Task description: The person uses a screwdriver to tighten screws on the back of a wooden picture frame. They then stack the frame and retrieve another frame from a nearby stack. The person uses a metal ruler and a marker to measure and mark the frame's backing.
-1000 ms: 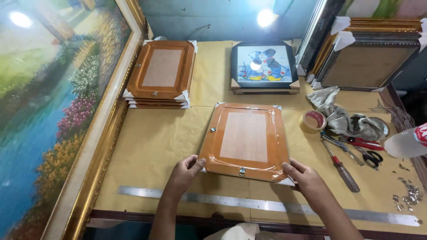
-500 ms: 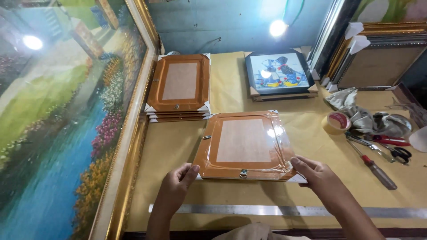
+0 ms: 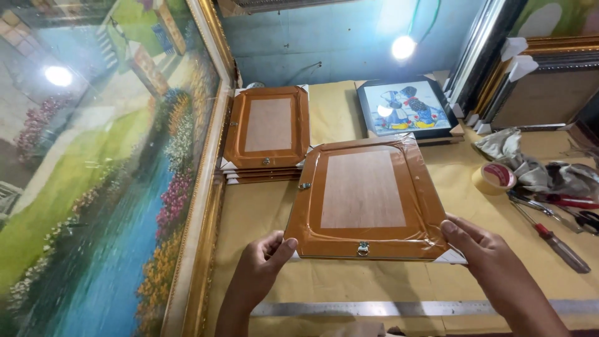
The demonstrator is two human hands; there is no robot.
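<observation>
I hold a picture frame face down above the table, its back sealed with brown tape around a wooden board. My left hand grips its near left corner. My right hand grips its near right corner, where a white corner protector shows. A small metal hanger sits at the middle of the near edge. Behind it to the left, a stack of similar taped frames lies on the table.
A large gilt-framed landscape painting leans along the left. A black-framed picture lies at the back, more frames lean at right. A tape roll, rags, scissors and a screwdriver lie right. A metal ruler runs along the near edge.
Both hands have lifted the frame off the table and carried it leftward, toward the stack. The view has swung left with it.
</observation>
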